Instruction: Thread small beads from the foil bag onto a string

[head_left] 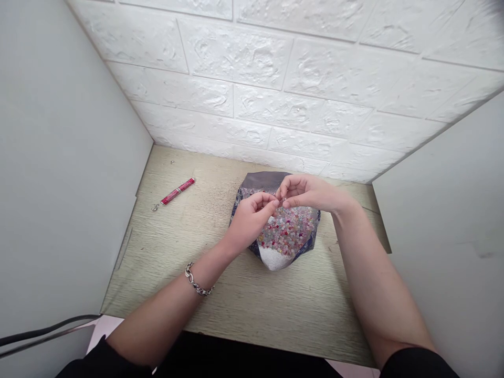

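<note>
Many small pink, red and clear beads (289, 228) lie in an opened bag (271, 181) with a dark blue outside and a grey lining. Over the bag's upper part, my left hand (255, 212) and my right hand (307, 191) meet at the fingertips. Thumb and forefinger are pinched together on each hand. Something tiny sits between them, too small to name. A chain bracelet (195, 281) circles my left wrist. Off to the left lies a red pen-like stick (178, 191) with silvery bands, a small metal piece (155, 208) at its lower end.
The wooden tabletop (236, 304) ends at a white brick-patterned wall (260, 105) behind. Pale panels stand at the left (59, 157) and right (444, 210). A dark cable (47, 328) runs at lower left. A tiny bit (172, 161) lies near the back left corner.
</note>
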{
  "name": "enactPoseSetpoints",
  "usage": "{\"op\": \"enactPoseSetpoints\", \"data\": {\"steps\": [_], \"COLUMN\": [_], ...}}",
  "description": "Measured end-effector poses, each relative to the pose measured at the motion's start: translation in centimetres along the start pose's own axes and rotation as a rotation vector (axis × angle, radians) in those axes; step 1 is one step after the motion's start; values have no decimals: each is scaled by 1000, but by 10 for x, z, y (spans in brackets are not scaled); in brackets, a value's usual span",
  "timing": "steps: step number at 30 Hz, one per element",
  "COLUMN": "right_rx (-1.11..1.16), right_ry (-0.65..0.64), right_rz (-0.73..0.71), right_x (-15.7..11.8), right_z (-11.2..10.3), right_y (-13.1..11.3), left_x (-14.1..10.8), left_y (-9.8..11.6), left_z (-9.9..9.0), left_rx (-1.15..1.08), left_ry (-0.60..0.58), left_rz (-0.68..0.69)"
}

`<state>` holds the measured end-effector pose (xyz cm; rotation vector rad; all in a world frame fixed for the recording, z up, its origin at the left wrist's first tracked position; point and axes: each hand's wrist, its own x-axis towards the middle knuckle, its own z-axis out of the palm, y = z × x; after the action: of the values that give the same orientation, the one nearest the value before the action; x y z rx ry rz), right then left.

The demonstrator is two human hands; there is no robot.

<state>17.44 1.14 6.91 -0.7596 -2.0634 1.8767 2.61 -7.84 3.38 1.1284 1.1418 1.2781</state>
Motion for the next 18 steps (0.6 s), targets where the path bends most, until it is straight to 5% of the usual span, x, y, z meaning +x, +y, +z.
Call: {"op": "enactPoseSetpoints", "data": {"steps": [18], "right_rx": [-4], "right_ry": [-56], "right_rz": [12], "right_x": [0], "right_z": [6], "right_y": [-3], "left_x": [1], "left_y": [2], "left_z": [-1], "left_rx": [21], "left_ry": [-21], "left_rz": [-69]}}
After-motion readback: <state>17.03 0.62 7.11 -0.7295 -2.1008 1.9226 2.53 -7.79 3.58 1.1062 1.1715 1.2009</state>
